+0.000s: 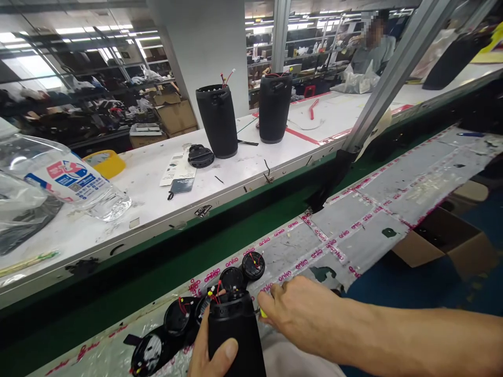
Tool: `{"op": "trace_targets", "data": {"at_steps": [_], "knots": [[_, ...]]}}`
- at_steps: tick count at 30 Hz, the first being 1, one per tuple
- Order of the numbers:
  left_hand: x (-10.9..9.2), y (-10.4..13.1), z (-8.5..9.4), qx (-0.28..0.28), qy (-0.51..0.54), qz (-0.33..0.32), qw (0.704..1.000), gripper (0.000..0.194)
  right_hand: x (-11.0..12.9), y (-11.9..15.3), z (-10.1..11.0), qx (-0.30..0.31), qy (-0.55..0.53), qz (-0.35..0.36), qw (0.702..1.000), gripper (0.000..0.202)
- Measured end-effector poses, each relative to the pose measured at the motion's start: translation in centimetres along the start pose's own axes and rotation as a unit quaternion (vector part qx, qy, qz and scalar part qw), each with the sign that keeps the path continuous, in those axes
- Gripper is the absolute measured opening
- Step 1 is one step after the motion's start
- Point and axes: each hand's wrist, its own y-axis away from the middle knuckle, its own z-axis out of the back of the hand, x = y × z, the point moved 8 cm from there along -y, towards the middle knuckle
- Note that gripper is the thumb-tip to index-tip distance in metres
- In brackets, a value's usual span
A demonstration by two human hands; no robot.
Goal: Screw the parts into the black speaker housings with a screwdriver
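Note:
My left hand (212,348) is wrapped round a black cylindrical speaker body (238,340), its top end tilted up with red wires and small connectors (216,294) sticking out. Just right of its rim, my right hand (288,309) is closed in a fist round a small tool with a yellow part (263,313); the rest of that tool is hidden by the fingers. Behind and left of the speaker body lie several round black speaker parts with red wires, among them one at the back (253,265) and one at the front left (148,353).
On the white upper shelf (153,209) stand two black speaker bodies (218,123) (275,110), a plastic bottle (74,178), yellow tape (105,163) and a black cap (200,156). A metal post (396,84) slants up at the right. A cardboard box (444,241) sits below; a person (373,47) is far behind.

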Motion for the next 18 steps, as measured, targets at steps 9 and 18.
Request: {"op": "trace_targets", "data": {"at_steps": [9,18], "knots": [[2.7,-1.6,-0.6,0.048,0.11,0.07,0.99,0.073,-3.2,-0.1,0.4,0.031,-0.173,-0.116,0.978,0.027],[2.9,-0.4,-0.6,0.05,0.147,0.095,0.983,0.073,-1.6,-1.0,0.5,0.025,-0.096,-0.06,0.993,0.026]]}}
